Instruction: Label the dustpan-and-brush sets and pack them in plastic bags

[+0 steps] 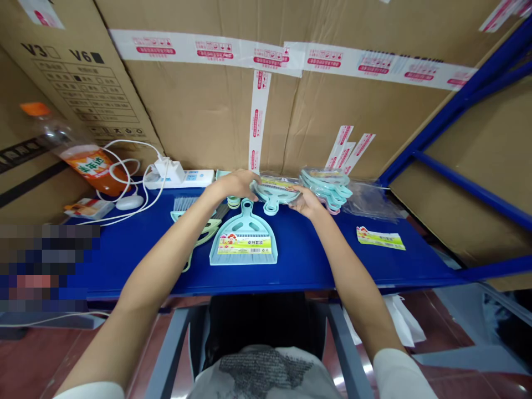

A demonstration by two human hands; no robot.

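Toward the back of the blue table I hold a light-blue dustpan set (pixel 277 195), with its handle toward me and clear wrapping about it. My left hand (pixel 241 184) is closed at its left edge; part of the grip is hidden. My right hand (pixel 306 200) pinches the right edge, fingers closed. Just in front lies another light-blue dustpan (pixel 244 226), flat, with a brush and a printed label card (pixel 244 244) on it. Right of my right hand is a pile of wrapped dustpans (pixel 326 185). Loose brushes (pixel 185 204) and green dustpan parts (pixel 208 230) lie under and beside my left forearm.
A stack of label cards (pixel 380 238) lies at right, with clear plastic bags (pixel 369 200) behind it. A power strip (pixel 199 178), white cables (pixel 139 191) and an orange drink bottle (pixel 89 160) stand at back left. Cardboard boxes (pixel 199 111) wall the rear; a blue frame (pixel 469 188) borders the right.
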